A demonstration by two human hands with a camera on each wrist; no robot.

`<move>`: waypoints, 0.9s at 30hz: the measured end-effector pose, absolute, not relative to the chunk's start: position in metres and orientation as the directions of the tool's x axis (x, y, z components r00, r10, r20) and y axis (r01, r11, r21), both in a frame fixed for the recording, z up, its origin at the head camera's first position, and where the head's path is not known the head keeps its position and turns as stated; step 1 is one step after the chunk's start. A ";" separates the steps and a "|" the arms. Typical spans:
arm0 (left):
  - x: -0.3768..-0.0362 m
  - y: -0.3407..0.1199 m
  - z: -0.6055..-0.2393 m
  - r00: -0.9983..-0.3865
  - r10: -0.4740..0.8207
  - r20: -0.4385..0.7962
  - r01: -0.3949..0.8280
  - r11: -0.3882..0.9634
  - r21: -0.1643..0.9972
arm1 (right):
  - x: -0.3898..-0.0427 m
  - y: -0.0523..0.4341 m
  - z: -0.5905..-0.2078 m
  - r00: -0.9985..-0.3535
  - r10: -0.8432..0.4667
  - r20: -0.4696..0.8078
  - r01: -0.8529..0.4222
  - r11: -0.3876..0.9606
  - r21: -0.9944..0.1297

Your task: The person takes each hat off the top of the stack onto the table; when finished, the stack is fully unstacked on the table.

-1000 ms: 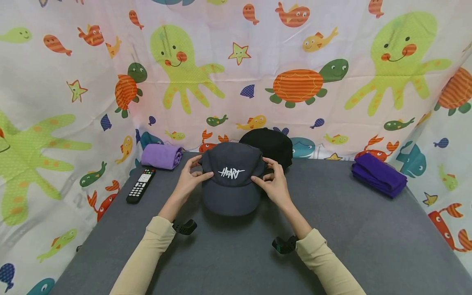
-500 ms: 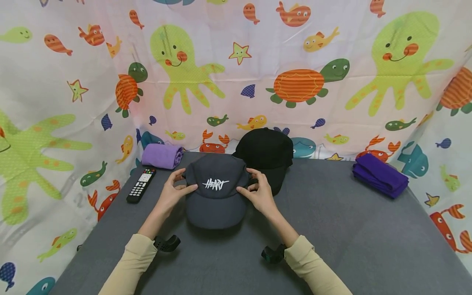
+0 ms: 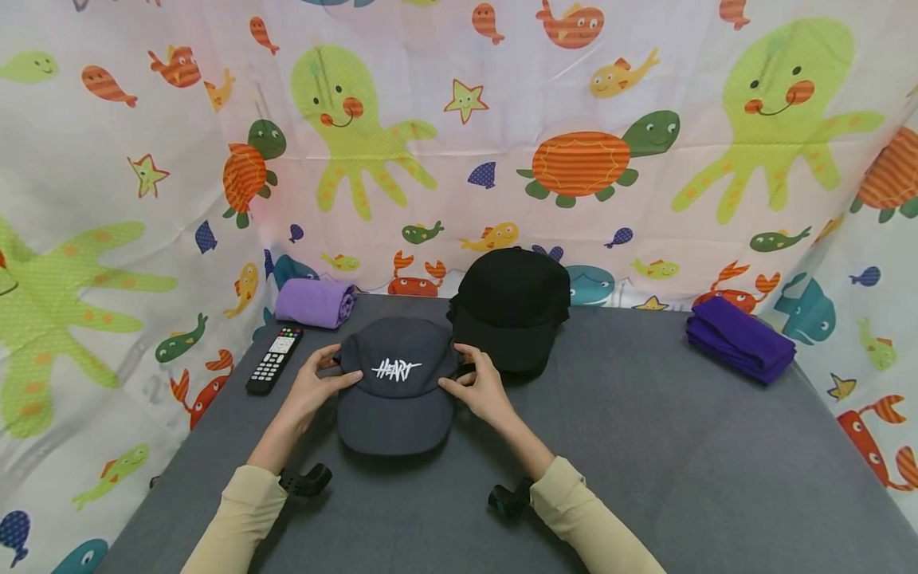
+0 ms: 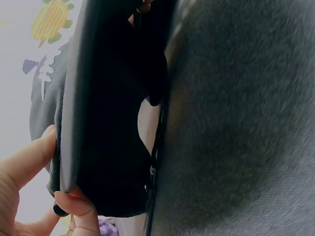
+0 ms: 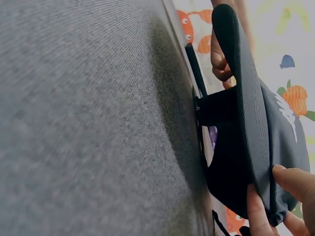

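Note:
A dark grey baseball cap (image 3: 396, 414) with white "HEART" lettering faces me, brim forward, low over the table. My left hand (image 3: 310, 392) pinches its left side near the brim, thumb in front. On the opposite side my right hand (image 3: 482, 388) pinches it the same way. The left wrist view shows the cap's hollow underside and brim (image 4: 73, 98), with thumb and fingers at the edge. In the right wrist view the strap at the back of the cap (image 5: 256, 118) is close to the tabletop; whether it touches I cannot tell.
Behind and right of the grey cap sits a black cap (image 3: 511, 307). A lilac folded cloth (image 3: 315, 303) and a black remote control (image 3: 275, 361) lie at the left. A dark purple folded cloth (image 3: 740, 339) is at the right. A patterned curtain (image 3: 459, 175) surrounds the grey table (image 3: 645, 462).
Both hands have carried the grey cap leftward and a little nearer to me, away from the black cap, which now shows almost fully. The black cap, cloths and remote stay put.

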State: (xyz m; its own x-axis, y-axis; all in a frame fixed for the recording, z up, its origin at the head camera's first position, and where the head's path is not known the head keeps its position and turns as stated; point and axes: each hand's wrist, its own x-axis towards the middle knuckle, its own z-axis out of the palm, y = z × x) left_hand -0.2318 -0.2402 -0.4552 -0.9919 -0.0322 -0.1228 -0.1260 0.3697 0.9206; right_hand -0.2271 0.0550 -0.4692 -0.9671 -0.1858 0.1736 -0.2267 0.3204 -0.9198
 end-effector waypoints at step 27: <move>-0.259 -0.255 -0.482 -0.985 -0.098 -0.140 -0.170 0.484 0.858 | -0.240 0.028 -0.489 -0.927 -0.366 0.081 -0.292 0.570 -0.768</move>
